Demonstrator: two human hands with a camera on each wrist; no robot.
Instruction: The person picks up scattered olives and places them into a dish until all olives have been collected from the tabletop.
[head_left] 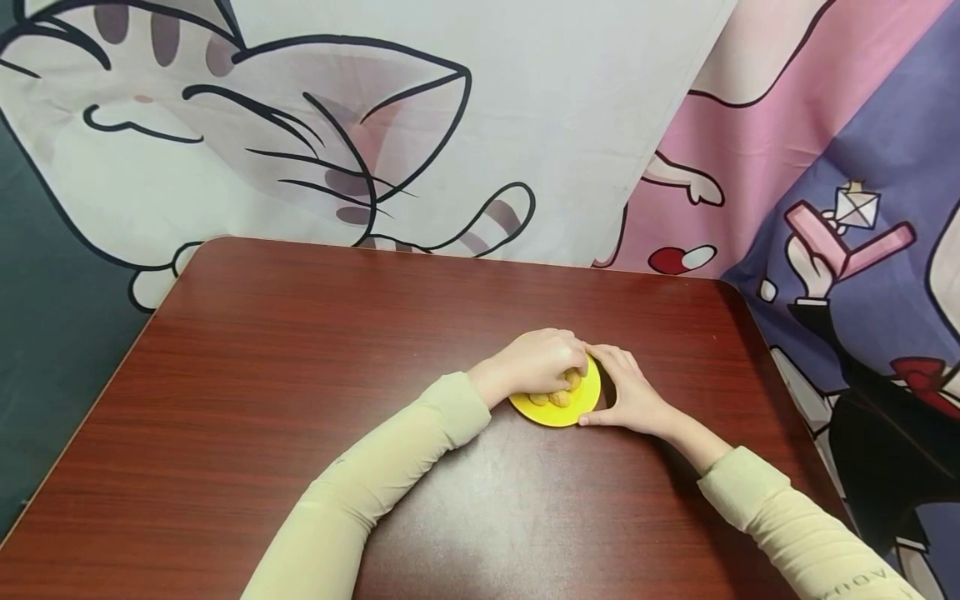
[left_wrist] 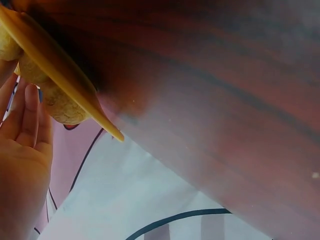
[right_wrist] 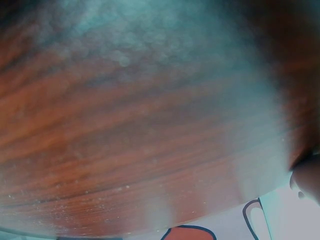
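A round yellow plate (head_left: 588, 400) lies on the table with several tan, wrinkled walnuts (head_left: 559, 398) on it. My left hand (head_left: 546, 360) reaches over the plate from the left, fingers curled down around a walnut; the hand hides part of the plate. In the left wrist view, walnuts (left_wrist: 62, 107) rest along the plate (left_wrist: 75, 90), and the left hand's fingers (left_wrist: 30, 117) are right beside them. My right hand (head_left: 626, 392) holds the plate's right rim between thumb and fingers. Only a blurred bit of the right hand (right_wrist: 307, 180) enters the right wrist view.
The dark red-brown wooden table (head_left: 262, 400) stretches out on all sides of the plate. Behind its far edge hangs a cloth printed with a cartoon cat (head_left: 225, 142). A pink and purple printed cloth (head_left: 750, 167) hangs at the right.
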